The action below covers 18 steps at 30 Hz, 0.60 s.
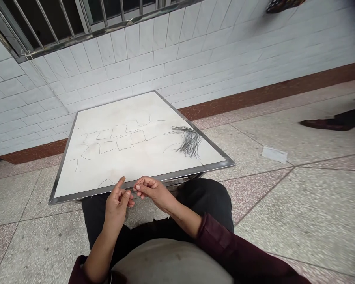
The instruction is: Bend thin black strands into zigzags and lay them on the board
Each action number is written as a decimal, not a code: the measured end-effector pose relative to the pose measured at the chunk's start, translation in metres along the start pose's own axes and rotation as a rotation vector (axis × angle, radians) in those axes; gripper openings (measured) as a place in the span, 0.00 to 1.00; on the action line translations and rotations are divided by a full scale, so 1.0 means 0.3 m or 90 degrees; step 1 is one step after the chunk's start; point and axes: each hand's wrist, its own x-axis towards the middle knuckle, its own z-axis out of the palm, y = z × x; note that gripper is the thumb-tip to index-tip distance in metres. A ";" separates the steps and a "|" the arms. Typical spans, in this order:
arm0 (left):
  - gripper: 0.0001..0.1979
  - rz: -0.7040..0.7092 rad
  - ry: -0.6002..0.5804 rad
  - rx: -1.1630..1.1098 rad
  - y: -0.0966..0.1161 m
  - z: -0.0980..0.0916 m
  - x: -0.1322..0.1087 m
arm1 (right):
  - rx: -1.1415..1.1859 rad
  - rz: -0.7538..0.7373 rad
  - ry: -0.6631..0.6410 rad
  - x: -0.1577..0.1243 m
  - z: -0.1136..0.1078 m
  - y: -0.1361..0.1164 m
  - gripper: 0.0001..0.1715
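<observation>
My left hand [118, 199] is at the table's near edge, thumb and fingertips pinched together, index finger pointing up. Close beside it on the right, my right hand [152, 191] also pinches with thumb and fingers. Whatever lies between the fingertips is too thin to make out. In front of them is a white tabletop [130, 165] with a metal rim. Thin dark wire-like strands [118, 141], bent in steps, lie in rows across its middle. At its right is a loose heap of straighter dark strands [191, 142]. One curved strand [106, 181] rests just beyond my left hand.
A white tiled wall [121, 71] with a barred window [77, 19] stands behind the table. A white paper-like piece [274, 154] lies on the speckled floor [284, 205]. Another person's shoe [325, 124] shows at the right. My knees are under the table's near edge.
</observation>
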 end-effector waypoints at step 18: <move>0.36 -0.047 -0.032 -0.100 -0.003 -0.001 -0.004 | 0.041 0.039 0.004 -0.001 -0.020 0.035 0.18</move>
